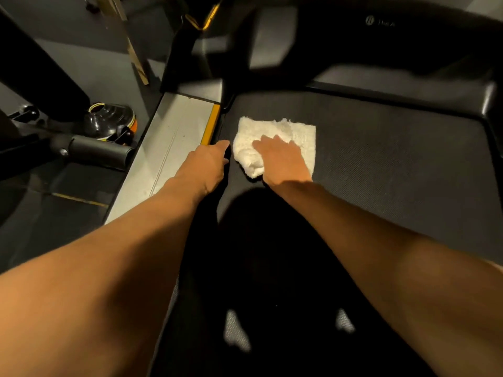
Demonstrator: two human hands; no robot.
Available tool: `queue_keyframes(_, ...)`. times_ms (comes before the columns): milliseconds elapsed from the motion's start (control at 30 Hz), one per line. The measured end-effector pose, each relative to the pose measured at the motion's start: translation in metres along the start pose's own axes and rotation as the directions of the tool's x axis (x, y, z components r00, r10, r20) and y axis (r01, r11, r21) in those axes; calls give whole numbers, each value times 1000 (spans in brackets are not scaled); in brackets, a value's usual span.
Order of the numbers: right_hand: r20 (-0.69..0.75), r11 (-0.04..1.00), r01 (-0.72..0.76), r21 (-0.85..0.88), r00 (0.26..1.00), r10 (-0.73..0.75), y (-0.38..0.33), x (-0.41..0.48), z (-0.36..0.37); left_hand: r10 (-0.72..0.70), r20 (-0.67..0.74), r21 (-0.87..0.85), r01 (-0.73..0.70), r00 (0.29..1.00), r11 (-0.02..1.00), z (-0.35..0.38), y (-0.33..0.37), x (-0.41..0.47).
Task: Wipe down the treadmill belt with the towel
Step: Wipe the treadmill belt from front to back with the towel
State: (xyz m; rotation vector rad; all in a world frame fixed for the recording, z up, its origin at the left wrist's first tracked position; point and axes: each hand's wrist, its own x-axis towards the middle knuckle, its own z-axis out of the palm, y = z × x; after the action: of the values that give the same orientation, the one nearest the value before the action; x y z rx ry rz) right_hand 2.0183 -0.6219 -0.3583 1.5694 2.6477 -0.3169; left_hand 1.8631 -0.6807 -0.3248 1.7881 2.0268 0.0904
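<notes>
Dark treadmill belt [381, 164] fills the near view, partly lost in the person's own shadow. Two bare forearms reach forward over it. The left hand [205, 165] sits at the belt's left edge beside the grey side rail [174, 137]; its fingers point away and are mostly hidden, so I cannot tell their state. The right hand [283, 159] lies flat, fingers straight and close together, pressing one crumpled white towel [299, 131] onto the belt. One yellow strip [211, 123] lines the rail. Beyond, the black motor hood [381, 36] is blurred, its logo unreadable.
</notes>
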Motion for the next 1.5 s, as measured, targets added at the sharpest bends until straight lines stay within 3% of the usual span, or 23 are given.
queue_keyframes(133, 45, 976, 216, 4, 975, -216, -27, -34, 23, 3, -7, 20, -3, 1000, 1000, -1, 3, -5)
queue_keyframes(233, 62, 929, 340, 143, 934, -351, -29, -44, 24, 36, 0, 38, -36, 999, 999, 1, 1, -11)
queue_keyframes(300, 114, 968, 248, 43, 961, -251, -15, -34, 11, 60, 2, 37, -60, 998, 997, 4, 0, -13)
queue_keyframes(367, -11, 993, 65, -103, 998, -66, 2, -22, -3, 61, -4, 31, -61, 998, 998, 6, 1, -12)
queue_keyframes(433, -78, 994, -31, -103, 997, 23, 16, -13, -12, 65, -28, 25, -65, 997, 998, 7, 1, -10)
queue_keyframes(533, -21, 996, -9, -90, 1000, 7, -3, -15, -8, 49, -75, -22, -51, 996, 998, 5, 2, -10)
queue_keyframes(633, -24, 988, 123, -97, 992, -126, -27, -34, 1, 38, -108, -43, -43, 993, 998, 4, 5, -11)
queue_keyframes(767, 16, 964, 227, -141, 974, -227, -23, -28, -11, -36, -37, -51, 34, 999, 998, 10, 11, -9)
queue_keyframes(933, 13, 998, -8, -60, 1000, 8, -15, -26, -9, -63, -121, -136, 47, 991, 990, 18, 10, -10)
queue_keyframes(1033, -78, 990, 62, 127, 996, -52, -38, -65, 9, -82, -40, -95, 77, 996, 992, 20, 12, -11)
queue_keyframes(1133, -144, 986, 153, 71, 979, -141, -48, -86, 19, -43, 89, 16, 42, 995, 999, 22, 9, -16)
queue_keyframes(1200, -40, 983, 127, 129, 992, -123, -35, -69, 11, -13, 46, -14, 13, 999, 1000, 23, 4, -19)
queue_keyframes(1267, -1, 999, 52, 6, 999, -52, -19, -40, 6, 25, -34, -40, -26, 999, 999, 23, 0, -21)
queue_keyframes(1367, -35, 996, -71, -47, 997, 70, -8, -28, 1, 87, -92, -30, -90, 992, 996, 25, 5, -23)
queue_keyframes(1500, -58, 997, 46, 69, 997, -42, -27, -75, 13, 33, -126, -69, -42, 991, 997, 26, 15, -24)
